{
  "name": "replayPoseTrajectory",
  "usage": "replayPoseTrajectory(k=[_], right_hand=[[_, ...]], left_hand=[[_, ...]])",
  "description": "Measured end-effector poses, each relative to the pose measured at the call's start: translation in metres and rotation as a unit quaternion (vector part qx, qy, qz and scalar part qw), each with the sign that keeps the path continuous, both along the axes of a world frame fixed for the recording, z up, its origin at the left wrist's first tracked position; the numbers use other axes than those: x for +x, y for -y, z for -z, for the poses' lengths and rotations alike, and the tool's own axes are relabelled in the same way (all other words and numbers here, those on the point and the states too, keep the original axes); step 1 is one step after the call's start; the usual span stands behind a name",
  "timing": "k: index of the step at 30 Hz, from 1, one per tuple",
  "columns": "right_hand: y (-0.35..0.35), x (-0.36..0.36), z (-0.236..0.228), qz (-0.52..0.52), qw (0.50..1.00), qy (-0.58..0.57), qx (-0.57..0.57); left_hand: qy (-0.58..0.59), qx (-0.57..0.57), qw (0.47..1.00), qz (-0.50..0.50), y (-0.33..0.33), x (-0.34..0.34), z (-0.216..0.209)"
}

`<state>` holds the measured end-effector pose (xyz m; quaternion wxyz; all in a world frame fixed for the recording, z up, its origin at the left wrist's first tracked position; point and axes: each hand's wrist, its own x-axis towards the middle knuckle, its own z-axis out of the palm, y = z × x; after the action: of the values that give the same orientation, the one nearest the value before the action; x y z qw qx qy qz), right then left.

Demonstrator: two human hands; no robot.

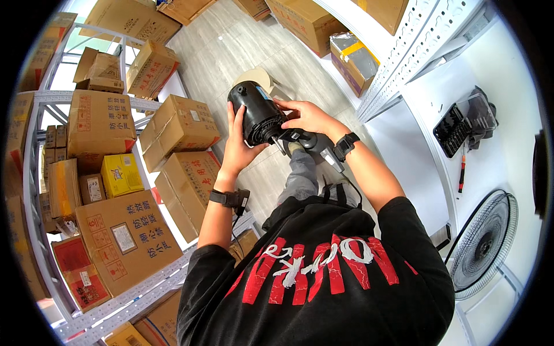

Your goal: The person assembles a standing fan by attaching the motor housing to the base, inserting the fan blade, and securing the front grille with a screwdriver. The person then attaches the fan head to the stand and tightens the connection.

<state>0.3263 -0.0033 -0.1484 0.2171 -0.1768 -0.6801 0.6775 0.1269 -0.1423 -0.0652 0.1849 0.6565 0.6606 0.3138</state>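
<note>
Both hands support a black cylindrical unit [258, 112], rounded at the top with a small knob and a light label, ribbed at its lower end; it looks like a fan motor. My left hand [238, 138] curves along its left side, fingers pointing up and thumb beneath. On the other side, my right hand [309, 118] presses its fingertips against the unit near the ribbed end. Just below the right hand is a dark curved part [306, 139] with silvery metal; I cannot tell whether it joins the unit. A cream rounded object [262, 78] shows partly behind the unit.
Shelves on the left hold several cardboard boxes [130, 239] and a yellow box [122, 175]. On the white surface at right lie a black tool case [451, 130], a screwdriver [462, 173] and a round wire fan grille [483, 245]. More boxes [355, 60] stand at upper right.
</note>
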Motion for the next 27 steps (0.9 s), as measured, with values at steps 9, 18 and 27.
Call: replayPoseTrajectory(k=[9, 18, 27], right_hand=[[0.006, -0.001, 0.005, 0.006, 1.000, 0.019, -0.019], [-0.001, -0.004, 0.003, -0.012, 0.991, 0.066, 0.116], [0.008, -0.002, 0.002, 0.016, 0.987, 0.077, 0.138]], left_hand=[[-0.004, 0.011, 1.000, 0.000, -0.001, 0.000, 0.005], [0.033, 0.007, 0.999, -0.001, -0.002, 0.000, 0.010], [0.088, -0.001, 0.996, -0.030, 0.000, 0.002, 0.014]])
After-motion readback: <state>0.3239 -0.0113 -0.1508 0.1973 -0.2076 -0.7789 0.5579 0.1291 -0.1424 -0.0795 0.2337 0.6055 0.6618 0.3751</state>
